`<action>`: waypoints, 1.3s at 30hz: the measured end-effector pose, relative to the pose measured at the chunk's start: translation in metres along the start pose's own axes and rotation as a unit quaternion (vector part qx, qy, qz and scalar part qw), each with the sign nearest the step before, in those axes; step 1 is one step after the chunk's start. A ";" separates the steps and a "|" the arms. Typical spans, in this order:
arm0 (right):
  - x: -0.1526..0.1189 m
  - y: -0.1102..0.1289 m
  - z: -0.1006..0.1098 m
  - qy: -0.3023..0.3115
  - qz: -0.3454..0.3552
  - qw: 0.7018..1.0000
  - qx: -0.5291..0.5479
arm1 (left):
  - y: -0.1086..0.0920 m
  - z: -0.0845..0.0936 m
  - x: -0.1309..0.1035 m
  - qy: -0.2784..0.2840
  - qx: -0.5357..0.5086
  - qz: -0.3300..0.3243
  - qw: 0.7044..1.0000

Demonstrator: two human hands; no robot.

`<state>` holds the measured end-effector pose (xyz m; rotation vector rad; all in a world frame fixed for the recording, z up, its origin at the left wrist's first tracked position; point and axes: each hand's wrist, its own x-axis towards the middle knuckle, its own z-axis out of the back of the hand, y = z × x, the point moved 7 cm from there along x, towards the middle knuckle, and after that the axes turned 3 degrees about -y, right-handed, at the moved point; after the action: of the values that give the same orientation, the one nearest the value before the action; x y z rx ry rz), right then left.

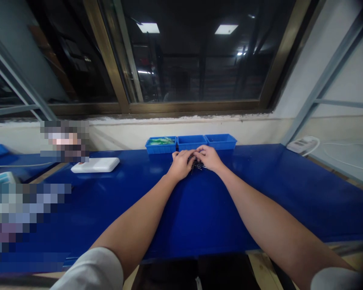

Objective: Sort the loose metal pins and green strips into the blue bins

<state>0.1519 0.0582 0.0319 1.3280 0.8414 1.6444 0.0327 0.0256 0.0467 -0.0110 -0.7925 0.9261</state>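
Observation:
My left hand (182, 164) and my right hand (209, 158) meet over a small heap of thin, dark, shiny rods (197, 165) on the blue tabletop. The rods point in various directions, and their exact kind is too small to tell. Both hands have their fingers bent and closed, with the fingertips nearly touching each other above the heap. What lies between the fingertips is hidden. Just behind the hands stand three blue bins in a row: a left bin (161, 149) holding green pieces (161, 141), a middle bin (187, 141) and a right bin (222, 141).
A white flat box-like device (95, 165) lies on the blue table (199, 225) to the left. At the right edge sits a white power strip (301, 143) with a cable. Grey metal frames (326, 76) rise on both sides, before a window. Pixelated patches cover areas at left.

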 end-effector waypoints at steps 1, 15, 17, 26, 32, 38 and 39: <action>0.000 -0.001 0.000 -0.004 -0.010 1.000 0.008 | 0.001 0.001 0.001 -0.001 -0.004 0.006 1.000; 0.001 0.003 0.008 -0.023 0.035 0.993 -0.115 | 0.010 0.005 0.004 -0.040 -0.030 0.035 0.998; -0.001 0.006 0.009 -0.034 0.043 0.987 -0.151 | 0.010 0.006 0.005 -0.042 -0.031 0.029 0.998; -0.002 0.003 0.008 -0.030 0.027 0.994 -0.098 | 0.014 0.006 0.006 -0.045 -0.046 0.045 0.997; 0.000 0.004 0.011 -0.041 0.027 0.995 -0.083 | 0.014 0.007 0.005 -0.058 -0.048 0.028 0.997; 0.003 -0.012 0.015 -0.047 -0.099 0.987 0.120 | 0.018 0.006 0.006 -0.058 -0.040 0.035 0.997; 0.003 -0.014 0.016 -0.043 -0.110 0.984 0.131 | 0.018 0.006 0.007 -0.055 -0.038 0.037 0.997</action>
<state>0.1697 0.0667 0.0242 1.4153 1.1392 1.3289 0.0183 0.0399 0.0488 -0.0569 -0.9340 0.9720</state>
